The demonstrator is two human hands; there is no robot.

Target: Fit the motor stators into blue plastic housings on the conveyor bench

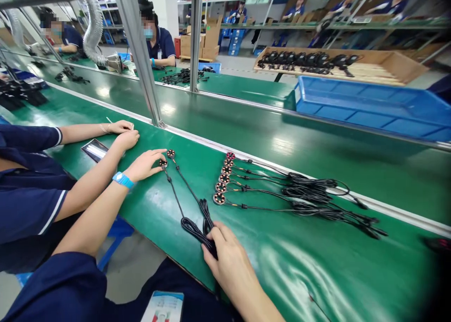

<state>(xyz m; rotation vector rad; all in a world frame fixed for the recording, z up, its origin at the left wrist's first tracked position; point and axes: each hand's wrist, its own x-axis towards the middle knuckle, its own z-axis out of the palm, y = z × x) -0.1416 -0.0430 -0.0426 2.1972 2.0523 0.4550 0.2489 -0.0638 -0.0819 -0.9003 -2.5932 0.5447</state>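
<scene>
Green workbench (282,237) beneath eight small rings (219,198), six in a row, and black cables (306,190).

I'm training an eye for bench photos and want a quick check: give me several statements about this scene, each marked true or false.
1. The left hand touches a small ring part. True.
2. The right hand is holding a cardboard box. False: the right hand holds black cables.
3. A row of ring parts lies on the green table. True.
4. The person wears a wristband on the right. False: the blue wristband is on the left.
5. Another person's forearm reaches in from the picture's left. True.
</scene>
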